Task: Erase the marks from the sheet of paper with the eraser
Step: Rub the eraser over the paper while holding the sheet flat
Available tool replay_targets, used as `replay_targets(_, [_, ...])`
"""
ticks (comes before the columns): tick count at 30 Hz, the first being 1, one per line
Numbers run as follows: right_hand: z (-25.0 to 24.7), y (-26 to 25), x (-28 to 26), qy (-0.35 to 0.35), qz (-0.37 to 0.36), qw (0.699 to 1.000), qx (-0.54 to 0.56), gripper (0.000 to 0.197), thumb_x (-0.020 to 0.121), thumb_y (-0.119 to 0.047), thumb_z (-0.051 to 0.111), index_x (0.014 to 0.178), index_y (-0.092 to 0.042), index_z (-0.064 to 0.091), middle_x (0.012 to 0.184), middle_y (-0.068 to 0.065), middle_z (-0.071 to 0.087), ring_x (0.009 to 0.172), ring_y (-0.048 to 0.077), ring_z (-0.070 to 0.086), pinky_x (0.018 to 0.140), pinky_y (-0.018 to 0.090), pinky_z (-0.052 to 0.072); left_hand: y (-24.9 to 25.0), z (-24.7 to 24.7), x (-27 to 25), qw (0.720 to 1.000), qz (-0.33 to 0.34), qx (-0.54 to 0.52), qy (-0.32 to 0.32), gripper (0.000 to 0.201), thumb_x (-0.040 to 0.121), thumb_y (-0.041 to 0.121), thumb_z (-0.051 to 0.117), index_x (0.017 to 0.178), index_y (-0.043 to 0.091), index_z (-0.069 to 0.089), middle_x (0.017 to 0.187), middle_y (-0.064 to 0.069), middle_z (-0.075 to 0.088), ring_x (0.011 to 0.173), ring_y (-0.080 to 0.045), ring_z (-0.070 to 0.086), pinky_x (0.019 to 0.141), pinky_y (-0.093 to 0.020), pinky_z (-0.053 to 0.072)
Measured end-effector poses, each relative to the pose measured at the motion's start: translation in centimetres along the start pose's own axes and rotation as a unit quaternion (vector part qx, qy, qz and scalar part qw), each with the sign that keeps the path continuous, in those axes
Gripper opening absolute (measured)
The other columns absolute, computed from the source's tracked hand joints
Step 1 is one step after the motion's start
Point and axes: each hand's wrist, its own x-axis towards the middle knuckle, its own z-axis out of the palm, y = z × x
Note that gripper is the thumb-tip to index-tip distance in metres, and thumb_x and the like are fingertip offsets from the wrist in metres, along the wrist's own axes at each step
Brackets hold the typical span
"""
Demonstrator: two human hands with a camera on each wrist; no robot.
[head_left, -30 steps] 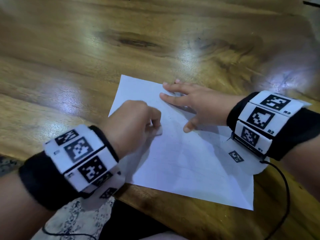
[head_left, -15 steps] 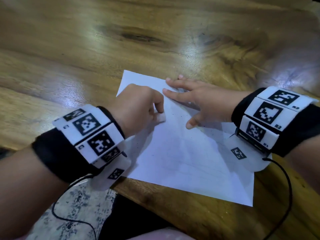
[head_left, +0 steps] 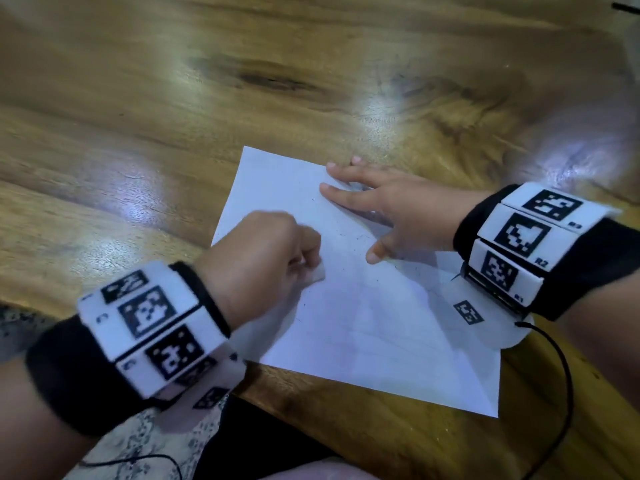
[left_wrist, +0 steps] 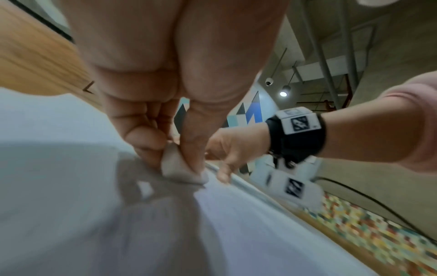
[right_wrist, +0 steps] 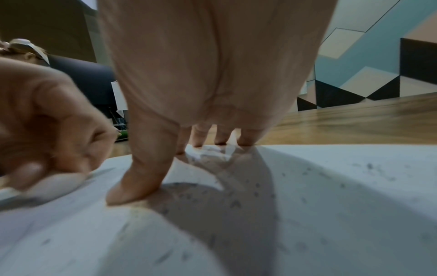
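- The eraser [head_left: 314, 273], a small pale block, is pinched between the thumb and curled fingers of the left hand [head_left: 258, 259], its lower face pressed on the sheet of paper [head_left: 374, 327] just below the grip.
- The sheet is lain flat on the wooden table [head_left: 138, 109], pinned beyond the grip by the spread, straight fingers of the right hand [head_left: 388, 209], by which nothing is held.
- Short strokes are best kept between the grip and the pinning thumb, so the paper is held taut and, likely, not creased.
- Firm, even pressure is judged safer than hard scrubbing.
- Faint pencil lines seem to remain on the near part of the sheet.
- Dark eraser crumbs [right_wrist: 236, 203] are scattered beside the pinning hand; smearing could follow if they are rubbed over.
- A black cable [head_left: 564, 386] is trailed from the right wrist, clear of the strokes.
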Motion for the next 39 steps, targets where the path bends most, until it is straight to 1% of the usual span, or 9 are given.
replay_targets(5, [0.1, 0.2, 0.1, 0.004, -0.003, 1.000, 0.002, 0.098, 0.079, -0.026, 0.071, 0.147, -0.037, 0.001, 0.155, -0.017, -0.015, 0.142, 0.006, -0.017, 0.113, 0.026, -0.001, 0.1, 0.6, -3.7, 0.991, 0.016, -0.037, -0.124, 0.007, 0.071, 0.030, 0.060, 0.071, 0.022, 0.062, 0.072, 0.005, 0.056, 0.067, -0.010, 0.057, 0.061, -0.014, 0.041])
replay_targets(12, [0.0, 0.0, 0.1, 0.003, -0.007, 1.000, -0.006, 0.099, 0.078, -0.027, 0.072, 0.147, -0.036, 0.003, 0.156, -0.015, -0.014, 0.142, 0.009, -0.015, 0.116, 0.032, 0.002, 0.5, -1.0, 2.8, 0.999, -0.024, -0.004, 0.026, 0.010, 0.073, 0.027, 0.070, 0.076, 0.018, 0.069, 0.065, -0.001, 0.061, 0.064, -0.014, 0.049, 0.055, -0.006, 0.032])
replay_targets(15, [0.0, 0.3, 0.1, 0.004, -0.009, 1.000, -0.001, 0.099, 0.078, -0.027, 0.072, 0.147, -0.035, 0.002, 0.156, -0.015, -0.014, 0.142, 0.009, -0.016, 0.116, 0.031, 0.001, 0.5, 0.5, -0.2, 0.999, 0.016, -0.021, -0.031, 0.017, 0.074, 0.034, 0.066, 0.065, 0.020, 0.063, 0.060, 0.000, 0.055, 0.059, -0.018, 0.052, 0.057, -0.010, 0.037])
replay_targets(19, [0.1, 0.3, 0.1, 0.007, -0.016, 1.000, -0.001, 0.098, 0.079, -0.026, 0.071, 0.148, -0.034, 0.001, 0.156, -0.014, -0.014, 0.142, 0.009, -0.017, 0.112, 0.024, -0.003, 0.9, 0.6, -2.6, 0.989, 0.018, -0.048, -0.139, 0.006, 0.074, 0.031, 0.064, 0.077, 0.026, 0.063, 0.075, 0.002, 0.063, 0.071, -0.015, 0.060, 0.068, -0.022, 0.046])
replay_targets(25, [0.3, 0.2, 0.3, 0.016, -0.020, 1.000, 0.007, 0.100, 0.076, -0.027, 0.074, 0.147, -0.034, 0.004, 0.156, -0.014, -0.012, 0.143, 0.009, -0.014, 0.111, 0.024, -0.002, 0.7, -0.8, 3.1, 0.999, -0.006, -0.011, 0.031, 0.007, 0.074, 0.025, 0.069, 0.073, 0.018, 0.066, 0.064, 0.001, 0.055, 0.055, -0.006, 0.045, 0.057, -0.002, 0.032])
replay_targets(30, [0.3, 0.5, 0.2, 0.017, -0.024, 1.000, 0.004, 0.098, 0.078, -0.028, 0.072, 0.148, -0.034, 0.002, 0.156, -0.014, -0.014, 0.142, 0.009, -0.016, 0.103, 0.015, -0.004, 1.2, 0.8, -1.7, 0.990, 0.042, -0.012, -0.133, 0.009, 0.076, 0.022, 0.064, 0.068, 0.023, 0.062, 0.070, 0.003, 0.055, 0.066, -0.015, 0.055, 0.061, -0.022, 0.041])
replay_targets(32, [0.3, 0.5, 0.1, 0.017, -0.021, 1.000, 0.003, 0.098, 0.079, -0.028, 0.071, 0.148, -0.035, 0.002, 0.156, -0.015, -0.014, 0.142, 0.009, -0.016, 0.109, 0.020, -0.003, 1.0, 0.6, -1.7, 0.985, 0.044, -0.016, -0.167, 0.010, 0.075, 0.014, 0.064, 0.074, 0.023, 0.067, 0.072, 0.006, 0.058, 0.068, -0.009, 0.056, 0.063, -0.010, 0.038])
replay_targets(36, [0.3, 0.3, 0.1, 0.022, -0.022, 1.000, 0.004, 0.099, 0.077, -0.027, 0.074, 0.148, -0.034, 0.005, 0.156, -0.013, -0.011, 0.143, 0.011, -0.014, 0.112, 0.024, -0.002, 1.0, -0.5, 2.6, 0.999, 0.040, 0.009, -0.014, 0.003, 0.073, 0.024, 0.070, 0.073, 0.021, 0.068, 0.058, 0.009, 0.050, 0.054, -0.005, 0.044, 0.061, -0.003, 0.033])
replay_targets(39, [0.3, 0.4, 0.3, 0.022, -0.025, 0.999, 0.007, 0.099, 0.076, -0.027, 0.074, 0.148, -0.034, 0.005, 0.156, -0.013, -0.011, 0.143, 0.011, -0.014, 0.109, 0.021, -0.002, 1.2, 0.5, 2.5, 0.999, 0.050, -0.002, -0.012, 0.009, 0.074, 0.019, 0.068, 0.067, 0.021, 0.064, 0.055, 0.009, 0.043, 0.052, 0.001, 0.039, 0.052, -0.008, 0.032])
